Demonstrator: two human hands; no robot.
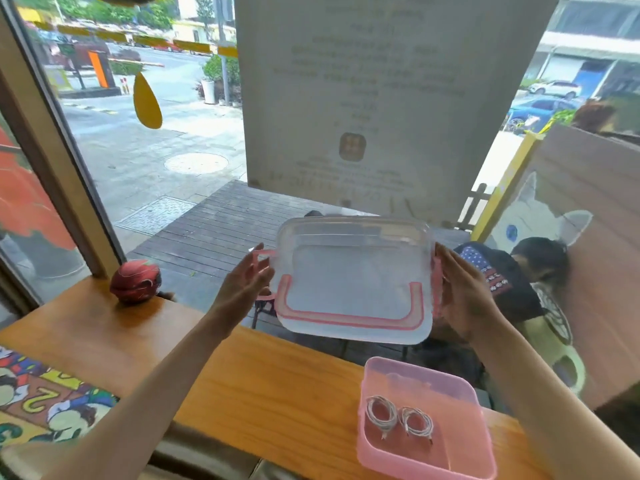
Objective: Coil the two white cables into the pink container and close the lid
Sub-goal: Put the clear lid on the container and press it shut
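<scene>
The pink container [481, 441] sits open on the wooden counter at the lower right. Two coiled white cables lie side by side on its floor, one to the left [381, 412] and one to the right [417, 421]. A clear lid [353, 282] with a pink seal and pink side clips is held up in the air above the counter, tilted with its inner side towards me. My left hand [244, 287] is at its left edge with fingers spread by the clip. My right hand [462, 292] grips the right edge.
The wooden counter [242, 382] runs along a window. A red round object [136, 280] rests at its back left by the window frame. A colourful printed mat [41, 400] lies at the lower left. People sit outside beyond the glass at the right.
</scene>
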